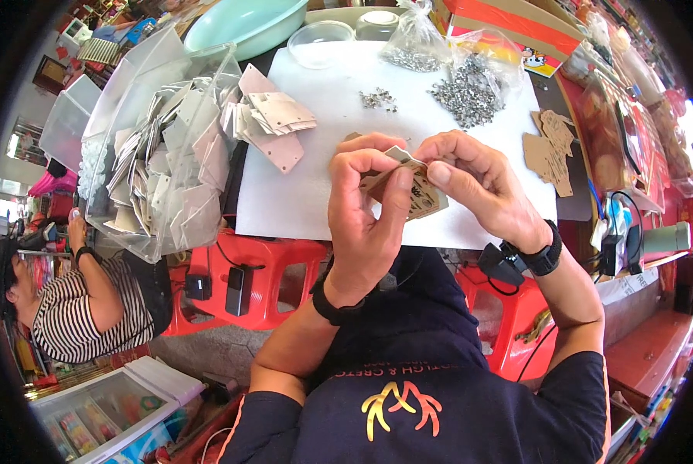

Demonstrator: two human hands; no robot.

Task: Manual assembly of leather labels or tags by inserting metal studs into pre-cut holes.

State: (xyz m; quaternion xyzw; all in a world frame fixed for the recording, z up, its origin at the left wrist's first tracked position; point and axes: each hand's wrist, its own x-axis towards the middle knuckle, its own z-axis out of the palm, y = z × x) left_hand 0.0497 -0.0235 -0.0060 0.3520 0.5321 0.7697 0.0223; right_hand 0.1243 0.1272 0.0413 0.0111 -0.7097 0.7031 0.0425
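Over the white work surface (284, 209), my left hand (369, 201) grips several brown printed cardboard cards (425, 203) between thumb and fingers. My right hand (481, 185) pinches at their upper corner, thumb against forefinger. Whether a small metal piece sits in that pinch is hidden by the fingertips. Beyond the hands lie a small group of metal clips (377, 99) and a larger pile of metal clips (470, 93). Pale grey cards with small holes (273, 116) are stacked to the left. Loose brown cards (549, 151) lie to the right.
A clear plastic bin (149, 246) full of pale cards stands at the left. Behind are a mint-green basin (246, 27), a clear bowl (321, 44), a bag of clips (417, 39) and a cardboard box (516, 27). Red stools (273, 255) flank me; another person (91, 309) is at far left.
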